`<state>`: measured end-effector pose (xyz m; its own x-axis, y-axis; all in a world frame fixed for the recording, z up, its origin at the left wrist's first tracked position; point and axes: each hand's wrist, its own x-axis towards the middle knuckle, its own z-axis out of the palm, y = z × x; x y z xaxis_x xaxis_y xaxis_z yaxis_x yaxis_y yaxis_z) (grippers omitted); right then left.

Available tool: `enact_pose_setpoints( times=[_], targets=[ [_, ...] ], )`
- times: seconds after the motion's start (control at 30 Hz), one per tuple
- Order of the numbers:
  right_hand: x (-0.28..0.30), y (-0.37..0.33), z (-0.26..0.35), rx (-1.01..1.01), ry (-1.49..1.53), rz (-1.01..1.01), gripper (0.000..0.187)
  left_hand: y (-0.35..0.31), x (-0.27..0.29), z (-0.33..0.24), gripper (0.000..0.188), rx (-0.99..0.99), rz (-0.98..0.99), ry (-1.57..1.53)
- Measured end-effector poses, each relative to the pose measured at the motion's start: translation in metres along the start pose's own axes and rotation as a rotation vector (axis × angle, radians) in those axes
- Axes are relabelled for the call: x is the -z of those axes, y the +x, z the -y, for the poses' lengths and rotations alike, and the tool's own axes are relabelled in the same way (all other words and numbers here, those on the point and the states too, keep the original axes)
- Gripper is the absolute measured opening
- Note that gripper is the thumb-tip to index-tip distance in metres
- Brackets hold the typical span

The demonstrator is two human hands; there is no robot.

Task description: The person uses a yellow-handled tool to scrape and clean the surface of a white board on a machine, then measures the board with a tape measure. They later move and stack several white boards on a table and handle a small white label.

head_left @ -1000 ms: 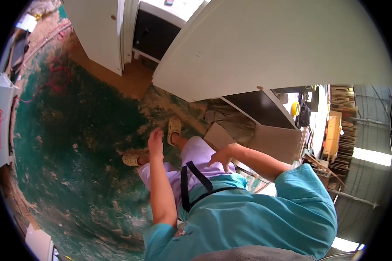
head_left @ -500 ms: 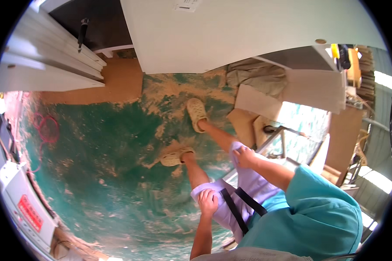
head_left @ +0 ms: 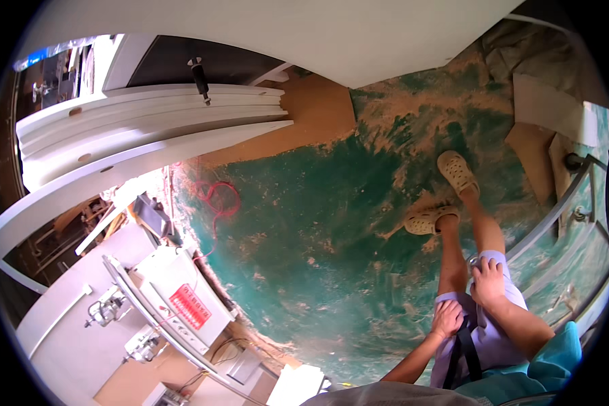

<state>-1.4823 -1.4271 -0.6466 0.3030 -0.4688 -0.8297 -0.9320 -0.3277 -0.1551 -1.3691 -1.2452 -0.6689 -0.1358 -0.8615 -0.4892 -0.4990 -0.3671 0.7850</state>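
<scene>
My left hand rests on the left leg of the lavender shorts, its fingers lying over the cloth by the thigh. Farther right, my right hand lies near the knee on the other leg of the shorts, fingers apart and curved over the hem. Neither hand shows an object in it. Dark straps hang across the shorts between my forearms. Below my knees, two cream clogs stand on the dusty green floor.
A large white panel spans the top. Stacked white boards lie at upper left on brown sheet board. A pink cord coils on the floor. At lower left is a white machine; at right, a metal frame.
The view has swung left, so my legs and hands appear farther right and the machine at lower left shows more. Both hands remain on the shorts.
</scene>
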Motion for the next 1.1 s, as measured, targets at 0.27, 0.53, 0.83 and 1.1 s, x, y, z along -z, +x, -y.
enact_pose_setpoints(
  times=[0.27, 0.53, 0.83, 1.1],
  targets=[
    [-0.040, -0.001, -0.011, -0.074, 0.054, -0.062, 0.029, -0.021, 0.005, 0.021, 0.012, 0.023, 0.020, -0.010],
    [-0.044, -0.005, -0.012, -0.034, 0.006, -0.091, 0.022, -0.030, 0.005, 0.029, 0.013, 0.056, -0.011, -0.018],
    [-0.040, -0.002, -0.036, -0.019, -0.129, 0.015, 0.029, -0.025, -0.006, 0.022, 0.013, 0.067, -0.101, -0.035],
    [-0.038, 0.004, -0.047, -0.008, -0.099, 0.030, 0.027, -0.017, -0.003, 0.014, 0.014, 0.070, -0.112, -0.052]
  ],
)
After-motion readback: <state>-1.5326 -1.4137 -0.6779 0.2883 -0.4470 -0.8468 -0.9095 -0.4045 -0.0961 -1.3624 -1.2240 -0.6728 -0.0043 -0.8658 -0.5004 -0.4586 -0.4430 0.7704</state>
